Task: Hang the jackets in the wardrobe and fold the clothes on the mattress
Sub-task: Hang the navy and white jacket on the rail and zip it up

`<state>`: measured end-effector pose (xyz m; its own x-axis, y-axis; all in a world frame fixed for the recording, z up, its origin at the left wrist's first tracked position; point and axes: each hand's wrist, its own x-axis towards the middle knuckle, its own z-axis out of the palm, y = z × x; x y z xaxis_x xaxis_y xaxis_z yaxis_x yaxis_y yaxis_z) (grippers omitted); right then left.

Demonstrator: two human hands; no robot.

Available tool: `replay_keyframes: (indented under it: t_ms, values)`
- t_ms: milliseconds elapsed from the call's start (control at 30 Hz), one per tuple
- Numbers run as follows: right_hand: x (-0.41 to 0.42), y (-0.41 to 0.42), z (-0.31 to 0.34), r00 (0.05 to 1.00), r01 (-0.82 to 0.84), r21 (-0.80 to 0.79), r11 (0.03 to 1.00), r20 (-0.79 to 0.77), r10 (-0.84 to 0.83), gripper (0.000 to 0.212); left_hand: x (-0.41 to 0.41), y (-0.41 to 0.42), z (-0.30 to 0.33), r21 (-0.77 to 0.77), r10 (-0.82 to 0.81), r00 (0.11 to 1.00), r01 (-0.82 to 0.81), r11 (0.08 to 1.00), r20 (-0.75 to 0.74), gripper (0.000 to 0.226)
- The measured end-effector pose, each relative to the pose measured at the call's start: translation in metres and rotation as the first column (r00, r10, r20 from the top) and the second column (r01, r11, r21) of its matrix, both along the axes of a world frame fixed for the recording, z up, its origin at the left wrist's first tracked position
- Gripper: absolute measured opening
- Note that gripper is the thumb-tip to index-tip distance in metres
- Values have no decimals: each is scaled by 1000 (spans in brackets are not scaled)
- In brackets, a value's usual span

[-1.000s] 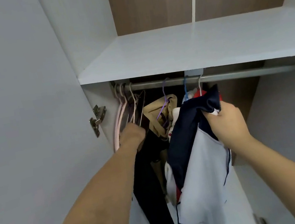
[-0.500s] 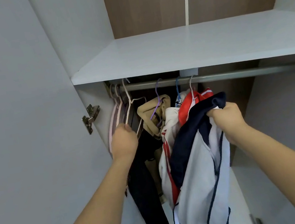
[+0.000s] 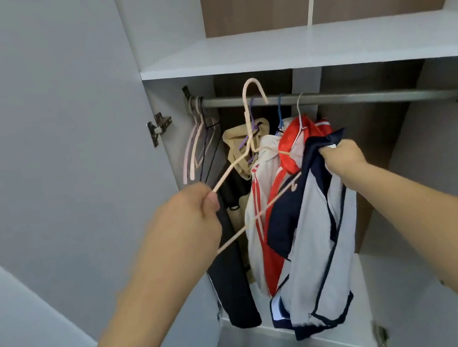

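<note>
My left hand (image 3: 188, 220) grips one end of a cream hanger (image 3: 253, 126) and holds it free in front of the wardrobe rail (image 3: 360, 95), hook upward. My right hand (image 3: 341, 158) grips the collar of a navy and white jacket (image 3: 315, 253), which dangles in front of the hung clothes. Behind it a red and white jacket (image 3: 270, 221), a beige garment (image 3: 237, 147) and a dark garment (image 3: 231, 283) hang from the rail.
Several spare pink hangers (image 3: 198, 145) hang at the rail's left end beside the open white door (image 3: 53, 173) and its hinge (image 3: 159, 126). A white shelf (image 3: 321, 46) spans above the rail. The rail's right half is bare.
My left hand has pulled a cream hanger off the left end of the rail and toward me. My right hand still holds the jacket, a little lower and farther right.
</note>
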<state>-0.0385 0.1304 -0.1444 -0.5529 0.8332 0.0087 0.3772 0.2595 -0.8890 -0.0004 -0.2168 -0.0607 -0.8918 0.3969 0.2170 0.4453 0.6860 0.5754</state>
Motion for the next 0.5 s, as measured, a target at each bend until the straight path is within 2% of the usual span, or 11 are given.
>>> replay_keyframes:
  t_ms: [167, 233, 400, 500]
  values:
    - [26, 0, 12, 997, 18, -29, 999, -74, -20, 25, 22, 15, 16, 12, -135, 986, 134, 991, 96, 29]
    - [37, 5, 19, 994, 62, -30, 998, -90, -65, 20, 29, 14, 24, 6, -156, 985, 156, 988, 78, 29]
    - [65, 25, 31, 966, 237, -102, 966, -80, -246, 37, 46, 19, 42, -19, -230, 973, 230, 973, 5, 29]
    - [79, 33, 31, 967, 238, -167, 957, -57, -250, 28, 55, 26, 40, -38, -267, 963, 266, 963, -25, 30]
